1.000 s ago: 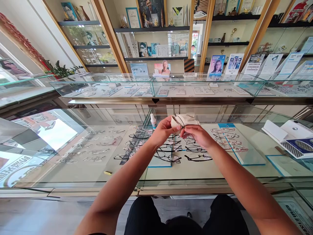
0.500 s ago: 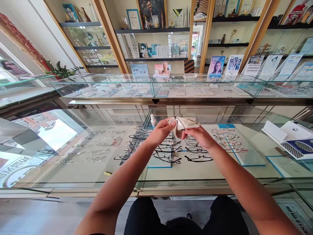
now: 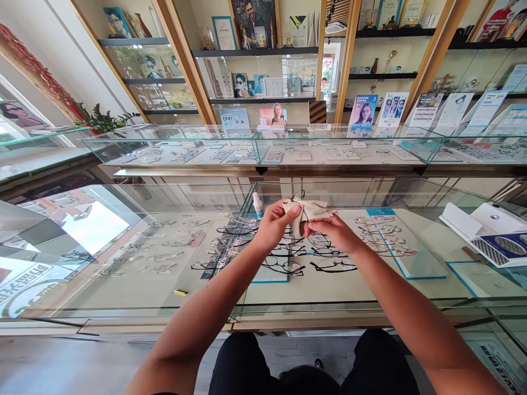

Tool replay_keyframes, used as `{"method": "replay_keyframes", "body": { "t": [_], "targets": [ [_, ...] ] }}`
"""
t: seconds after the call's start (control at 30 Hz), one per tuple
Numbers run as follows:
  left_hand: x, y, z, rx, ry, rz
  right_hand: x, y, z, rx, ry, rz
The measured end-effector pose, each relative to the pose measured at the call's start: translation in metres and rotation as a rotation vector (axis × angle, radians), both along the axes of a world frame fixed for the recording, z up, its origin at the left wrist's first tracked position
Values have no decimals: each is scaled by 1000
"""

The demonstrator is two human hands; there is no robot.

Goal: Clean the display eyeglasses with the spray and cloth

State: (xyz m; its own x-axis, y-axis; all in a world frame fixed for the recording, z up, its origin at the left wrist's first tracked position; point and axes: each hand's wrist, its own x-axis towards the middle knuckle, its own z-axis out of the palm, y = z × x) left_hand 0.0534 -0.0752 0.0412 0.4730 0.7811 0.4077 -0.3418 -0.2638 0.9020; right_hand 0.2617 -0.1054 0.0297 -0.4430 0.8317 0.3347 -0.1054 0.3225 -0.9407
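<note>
A beige cleaning cloth (image 3: pixel 317 210) is bunched around a pair of thin dark-rimmed eyeglasses (image 3: pixel 303 194), most of which it hides. My left hand (image 3: pixel 275 224) is closed on the cloth, its thumb pressed flat over the part covering a lens. From the other side, my right hand (image 3: pixel 336 231) pinches the eyeglasses at their lower edge, the cloth lying just above its fingers. Both hands hover over the glass counter (image 3: pixel 313 291). Just behind my left hand stands a white spray bottle (image 3: pixel 257 206).
Below the counter glass lie rows of dark-framed glasses (image 3: pixel 284 266) and reddish frames (image 3: pixel 385 236). A white and blue display box (image 3: pixel 500 241) stands at right. A yellow item (image 3: pixel 180 293) lies left. Across from me runs another glass showcase (image 3: pixel 263 164).
My left thumb has slid a little to the right over the lens, and the cloth now covers more of it. My right hand stays in nearly the same place.
</note>
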Motion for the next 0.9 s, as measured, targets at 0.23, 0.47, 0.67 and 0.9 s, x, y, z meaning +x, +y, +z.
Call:
{"method": "replay_keyframes", "body": {
  "t": [0.23,0.47,0.67,0.9],
  "targets": [
    [-3,3,8,-15,-18,-124,9,2,4,10,29,-45],
    [3,-3,1,0,-12,-87,-4,-4,2,-19,-9,13],
    [3,-6,0,-90,-31,-2,-15,-13,2,-15,-25,84],
    [4,3,6,-184,-217,83,3,-3,3,91,88,-81]
  ]
}}
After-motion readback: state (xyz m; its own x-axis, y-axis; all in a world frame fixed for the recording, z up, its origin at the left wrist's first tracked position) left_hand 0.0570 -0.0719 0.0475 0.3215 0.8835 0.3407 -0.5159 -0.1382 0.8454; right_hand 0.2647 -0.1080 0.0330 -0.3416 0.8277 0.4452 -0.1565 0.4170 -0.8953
